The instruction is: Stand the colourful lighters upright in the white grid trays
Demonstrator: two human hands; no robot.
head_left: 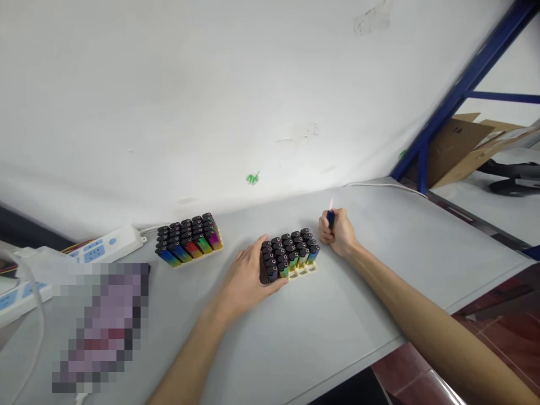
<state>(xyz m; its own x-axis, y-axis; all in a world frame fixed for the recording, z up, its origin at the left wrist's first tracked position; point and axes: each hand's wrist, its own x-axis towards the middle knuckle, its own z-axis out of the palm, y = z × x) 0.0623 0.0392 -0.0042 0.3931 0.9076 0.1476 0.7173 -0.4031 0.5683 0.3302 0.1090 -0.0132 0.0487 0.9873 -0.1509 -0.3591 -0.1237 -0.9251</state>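
Note:
My right hand is wrapped round a dark blue lighter, held upright with a small pinkish flame at its top. My left hand lies against the left side of a pale tray of black-topped lighters, thumb at the front corner and fingers behind. Lighters of several colours stand in that tray, and a few slots along its front right edge hold none. Further left, a second tray holds rows of similar lighters in blue, red, green and magenta.
White power strips with cables lie at the left, beside a pixelated flat object. The grey table meets a white wall behind. A blue metal frame and cardboard stand at the right.

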